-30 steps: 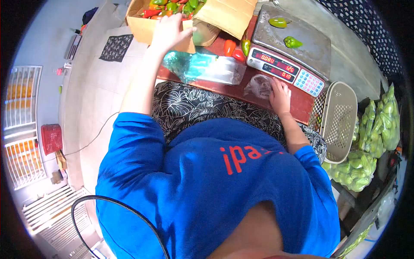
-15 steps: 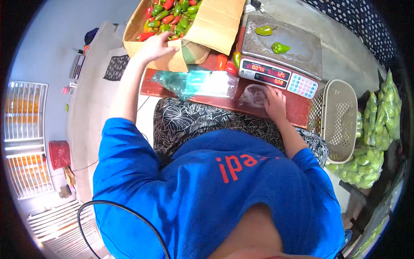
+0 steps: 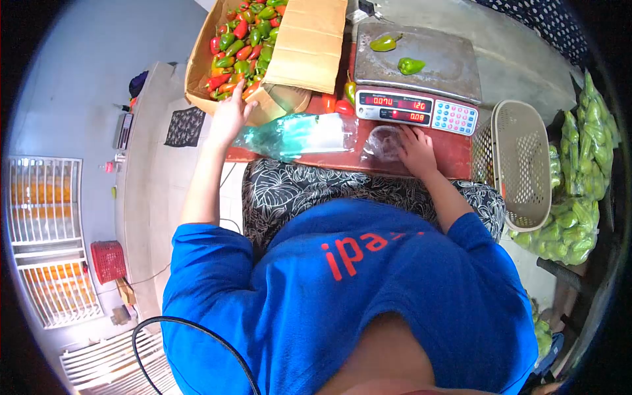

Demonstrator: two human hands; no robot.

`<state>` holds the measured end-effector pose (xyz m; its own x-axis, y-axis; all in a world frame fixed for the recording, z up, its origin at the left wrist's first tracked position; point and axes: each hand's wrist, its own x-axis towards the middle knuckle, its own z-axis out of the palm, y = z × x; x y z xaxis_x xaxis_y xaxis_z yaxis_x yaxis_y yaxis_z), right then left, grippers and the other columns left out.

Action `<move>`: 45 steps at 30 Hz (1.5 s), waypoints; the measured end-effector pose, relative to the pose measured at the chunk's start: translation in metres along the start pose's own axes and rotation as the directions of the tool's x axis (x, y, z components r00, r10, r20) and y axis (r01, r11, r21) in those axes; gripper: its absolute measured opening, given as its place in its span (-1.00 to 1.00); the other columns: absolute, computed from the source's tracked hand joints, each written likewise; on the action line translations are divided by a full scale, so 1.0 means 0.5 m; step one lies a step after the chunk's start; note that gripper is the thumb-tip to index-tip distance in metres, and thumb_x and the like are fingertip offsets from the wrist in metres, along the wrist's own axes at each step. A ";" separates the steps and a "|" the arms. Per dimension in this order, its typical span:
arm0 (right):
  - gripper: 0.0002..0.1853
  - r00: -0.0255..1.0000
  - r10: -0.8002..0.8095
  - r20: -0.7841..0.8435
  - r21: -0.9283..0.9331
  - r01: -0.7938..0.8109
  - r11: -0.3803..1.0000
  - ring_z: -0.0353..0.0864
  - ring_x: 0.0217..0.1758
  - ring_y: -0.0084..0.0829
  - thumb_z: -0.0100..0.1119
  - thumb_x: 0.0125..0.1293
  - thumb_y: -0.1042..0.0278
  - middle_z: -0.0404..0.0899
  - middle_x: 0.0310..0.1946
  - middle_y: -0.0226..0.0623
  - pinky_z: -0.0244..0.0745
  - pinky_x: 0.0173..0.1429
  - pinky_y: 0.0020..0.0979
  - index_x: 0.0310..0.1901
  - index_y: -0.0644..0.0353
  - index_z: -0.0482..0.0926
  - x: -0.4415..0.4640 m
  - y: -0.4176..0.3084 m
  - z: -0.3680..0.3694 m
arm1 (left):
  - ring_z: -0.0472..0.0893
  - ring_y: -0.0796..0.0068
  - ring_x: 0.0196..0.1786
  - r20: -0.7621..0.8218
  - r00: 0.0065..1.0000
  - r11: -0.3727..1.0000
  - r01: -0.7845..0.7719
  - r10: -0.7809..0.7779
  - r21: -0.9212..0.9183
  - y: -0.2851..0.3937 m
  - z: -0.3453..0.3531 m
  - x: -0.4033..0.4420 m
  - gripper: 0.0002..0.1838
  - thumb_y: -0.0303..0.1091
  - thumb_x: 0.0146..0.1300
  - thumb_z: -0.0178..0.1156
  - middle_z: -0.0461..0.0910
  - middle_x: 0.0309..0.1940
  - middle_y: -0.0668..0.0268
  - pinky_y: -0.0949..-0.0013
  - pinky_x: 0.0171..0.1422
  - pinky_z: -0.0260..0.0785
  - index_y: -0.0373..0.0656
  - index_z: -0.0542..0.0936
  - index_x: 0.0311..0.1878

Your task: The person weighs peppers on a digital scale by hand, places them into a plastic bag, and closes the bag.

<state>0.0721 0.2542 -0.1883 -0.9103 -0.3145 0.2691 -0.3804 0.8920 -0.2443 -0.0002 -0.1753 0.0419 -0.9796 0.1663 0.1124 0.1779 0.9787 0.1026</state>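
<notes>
My left hand (image 3: pixel 232 113) is at the near left edge of an open cardboard box (image 3: pixel 306 49), fingers apart and nothing seen in them. The fingertips reach the red and green peppers (image 3: pixel 245 49) inside. My right hand (image 3: pixel 417 153) lies on the red tabletop in front of the digital scale (image 3: pixel 394 107), fingers spread beside a small clear plastic bag (image 3: pixel 382 143); its fingertips seem to touch the bag's edge. Two green peppers, one elongated (image 3: pixel 384 43) and one stubbier (image 3: pixel 411 66), rest on the scale's metal plate (image 3: pixel 434 56).
A green and clear plastic packet (image 3: pixel 296 136) lies between my hands. Red peppers (image 3: pixel 343 106) sit between box and scale. To the right stand a beige perforated basket (image 3: pixel 522 164) and bags of green produce (image 3: pixel 586 148). Patterned black cloth (image 3: pixel 296 187) covers my lap.
My left hand has drawn back slightly toward me from the peppers. My right hand's fingers have spread beside the clear bag. The whole view has shifted a little.
</notes>
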 end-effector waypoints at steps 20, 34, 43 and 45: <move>-0.46 1.000 0.014 0.000 0.018 -0.014 1.000 0.26 0.26 -0.29 0.11 0.17 0.20 0.29 0.27 -0.41 0.24 0.20 -0.14 0.22 0.07 0.37 -0.002 -0.001 0.005 | 0.57 0.13 -0.24 -0.039 0.998 0.998 -0.042 0.043 0.040 -0.003 0.003 -0.088 -0.36 -0.16 0.23 0.20 0.60 -0.47 0.17 0.15 -0.01 0.36 -0.20 0.26 0.31; -0.45 0.999 -0.002 -0.050 -0.015 0.001 1.000 0.26 0.26 -0.30 0.11 0.16 0.21 0.27 0.29 -0.42 0.23 0.22 -0.17 0.22 0.12 0.37 -0.009 -0.008 0.010 | 0.57 0.05 -0.15 0.016 1.000 1.000 0.006 -0.006 -0.024 0.017 -0.016 -0.119 -0.39 -0.12 0.27 0.15 0.59 -0.36 0.04 0.11 0.08 0.35 -0.13 0.27 0.33; -0.46 0.998 0.054 -0.014 0.002 -0.054 0.999 0.18 0.36 -0.21 0.10 0.16 0.26 0.26 0.31 -0.34 0.13 0.34 -0.08 0.22 0.10 0.37 -0.034 -0.035 0.011 | 0.62 0.07 -0.10 -0.115 0.993 0.955 0.001 -0.036 -0.297 -0.035 -0.030 -0.024 -0.40 0.04 0.29 0.07 0.63 -0.23 0.01 0.15 0.02 0.41 -0.13 0.35 0.27; -0.46 0.999 0.039 -0.006 0.013 -0.038 0.999 0.19 0.36 -0.21 0.10 0.16 0.26 0.26 0.31 -0.33 0.12 0.33 -0.08 0.22 0.12 0.36 -0.034 -0.039 -0.004 | 0.64 0.37 -0.24 -0.098 0.984 0.887 0.092 -0.152 -0.454 -0.076 -0.023 0.034 -0.50 -0.04 0.28 0.10 0.66 -0.35 0.19 0.36 -0.05 0.43 -0.15 0.44 0.18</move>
<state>0.0956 0.2426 -0.1864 -0.9233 -0.2780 0.2648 -0.3473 0.8990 -0.2669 -0.0223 -0.2112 0.0513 -0.9814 0.0033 0.1917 0.1101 0.8282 0.5495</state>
